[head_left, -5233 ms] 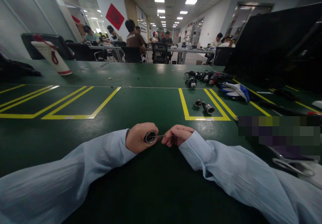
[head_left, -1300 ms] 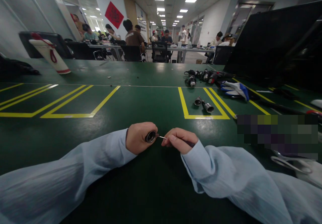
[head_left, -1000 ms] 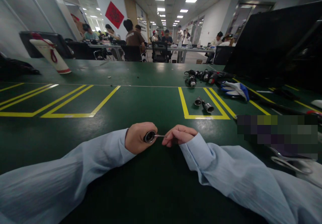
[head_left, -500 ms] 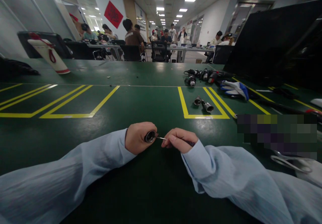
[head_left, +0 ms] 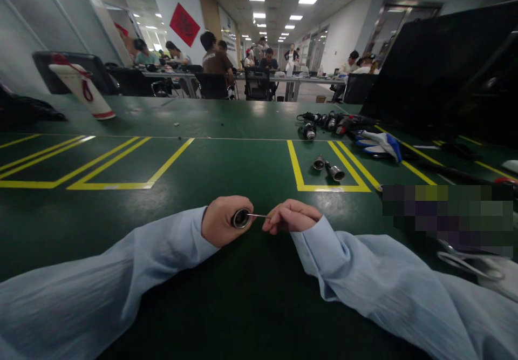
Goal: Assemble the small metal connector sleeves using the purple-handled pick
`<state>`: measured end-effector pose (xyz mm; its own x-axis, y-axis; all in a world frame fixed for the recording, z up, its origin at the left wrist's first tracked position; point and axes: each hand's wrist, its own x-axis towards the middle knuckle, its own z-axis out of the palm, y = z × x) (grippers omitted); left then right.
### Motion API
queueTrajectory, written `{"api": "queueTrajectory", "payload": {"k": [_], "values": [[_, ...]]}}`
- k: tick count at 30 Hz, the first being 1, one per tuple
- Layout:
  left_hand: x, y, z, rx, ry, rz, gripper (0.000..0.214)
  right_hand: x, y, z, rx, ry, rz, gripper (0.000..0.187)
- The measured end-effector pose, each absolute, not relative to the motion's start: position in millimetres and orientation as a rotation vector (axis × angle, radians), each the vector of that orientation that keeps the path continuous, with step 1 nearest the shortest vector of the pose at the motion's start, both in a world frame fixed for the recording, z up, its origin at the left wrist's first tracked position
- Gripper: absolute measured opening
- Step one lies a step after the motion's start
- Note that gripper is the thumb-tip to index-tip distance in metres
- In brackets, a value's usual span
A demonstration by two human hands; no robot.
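Closed around a hollow round metal part (head_left: 241,218), my left hand (head_left: 223,222) keeps its ringed opening facing up toward me. Most of that part is hidden by the fingers and palm. My right hand (head_left: 292,217) is closed on a thin-shafted tool that looks like a slim screwdriver. Its bare metal shaft (head_left: 259,216) reaches left to the side of the metal part; the handle is hidden in the fingers. Both hands are just above the green table (head_left: 210,306). Beyond them, two metal cup-shaped parts (head_left: 335,172) lie inside a yellow-taped box.
Several black-and-metal fittings (head_left: 309,130) lie at the back right, beside a blue-white glove (head_left: 380,143). A large dark panel (head_left: 437,74) rises at right. Near my right sleeve is a metal loop (head_left: 465,260). A white tumbler (head_left: 83,90) stands back left. Several people sit beyond the table.
My right hand has shifted slightly right and its fingers have changed position on the tool. A dark handle end seen earlier is now hidden. My left hand is almost still.
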<state>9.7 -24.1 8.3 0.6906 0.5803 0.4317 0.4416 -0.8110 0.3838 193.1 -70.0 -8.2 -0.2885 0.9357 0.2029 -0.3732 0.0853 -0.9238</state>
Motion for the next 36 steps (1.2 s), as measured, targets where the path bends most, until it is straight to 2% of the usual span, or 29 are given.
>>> {"api": "queueTrajectory", "payload": {"k": [4,6,13,18,25,27,36], "values": [[9.1,-23.5,6.4,2.699,0.833,0.782,0.009,192.5,-82.9,3.4,-0.868,-1.473,1.213,0.023],[8.3,-23.0,5.3,2.708,0.807,0.770,0.008,192.8,-84.2,5.4,-0.897,-1.535,1.202,0.023],[7.8,-24.0,8.3,2.634,0.778,0.776,0.011,194.5,-64.5,-11.0,-0.679,-1.185,1.566,0.024],[10.1,-25.2,10.0,2.580,0.803,0.792,0.012,195.6,-60.6,-12.8,-0.591,-1.117,1.680,0.025],[10.1,-23.3,6.3,2.664,0.848,0.756,0.010,195.6,-77.6,0.2,-0.846,-1.482,1.249,0.024],[9.6,-23.3,6.1,2.702,0.826,0.745,0.009,195.2,-79.6,0.0,-0.872,-1.541,1.221,0.024],[8.4,-27.9,9.7,2.646,0.758,0.757,0.012,194.8,-65.9,-10.1,-0.673,-1.157,1.627,0.025]]}}
